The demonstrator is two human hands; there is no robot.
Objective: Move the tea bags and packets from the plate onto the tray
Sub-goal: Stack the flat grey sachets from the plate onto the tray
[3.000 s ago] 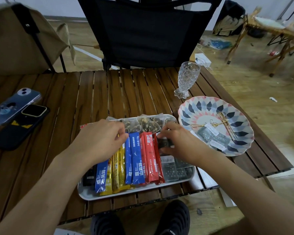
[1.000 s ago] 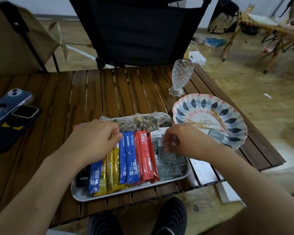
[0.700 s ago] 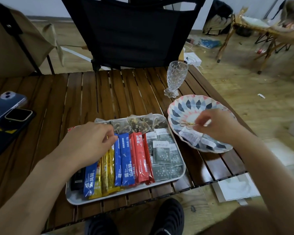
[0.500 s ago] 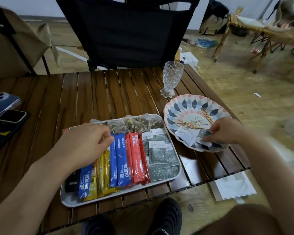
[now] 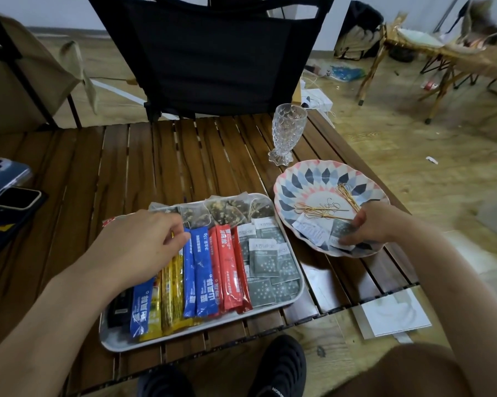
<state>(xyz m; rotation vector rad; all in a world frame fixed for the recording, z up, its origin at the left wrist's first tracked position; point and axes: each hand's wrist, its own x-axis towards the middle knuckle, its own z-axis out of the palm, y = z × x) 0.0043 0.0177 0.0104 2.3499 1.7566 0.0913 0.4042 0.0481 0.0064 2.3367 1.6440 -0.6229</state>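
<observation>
A grey-green square packet with white dots (image 5: pixel 340 228) lies in the near part of a round scalloped plate patterned in blue, pink and white (image 5: pixel 322 176). A white-labelled packet (image 5: pixel 309 231) lies just beside it on the left. The right hand (image 5: pixel 375 224) reaches over the plate's near right rim. Its thumb and forefinger pinch the right edge of the grey-green packet, which is still flat on the plate. Thin gold wire ties (image 5: pixel 322 211) lie just beyond the two packets, toward the plate's middle.

Left of the plate, close to it, sits a white rectangular tray (image 5: pixel 184 336). It holds more grey-green packets (image 5: pixel 266 259) at its right side and red (image 5: pixel 230 270), blue (image 5: pixel 201 276) and yellow stick packets (image 5: pixel 171 293) in a row. Mesh tea bags (image 5: pixel 224 210) lie along its far edge. The left hand (image 5: pixel 144 245) rests, fingers curled, over the far ends of the yellow and blue sticks; whether it grips one I cannot tell.

Both plate and tray stand on a dark slatted wooden tabletop (image 5: pixel 127 167). A clear faceted glass goblet (image 5: pixel 287 133) stands beyond the plate, and two phones (image 5: pixel 15 196) lie at the far left.
</observation>
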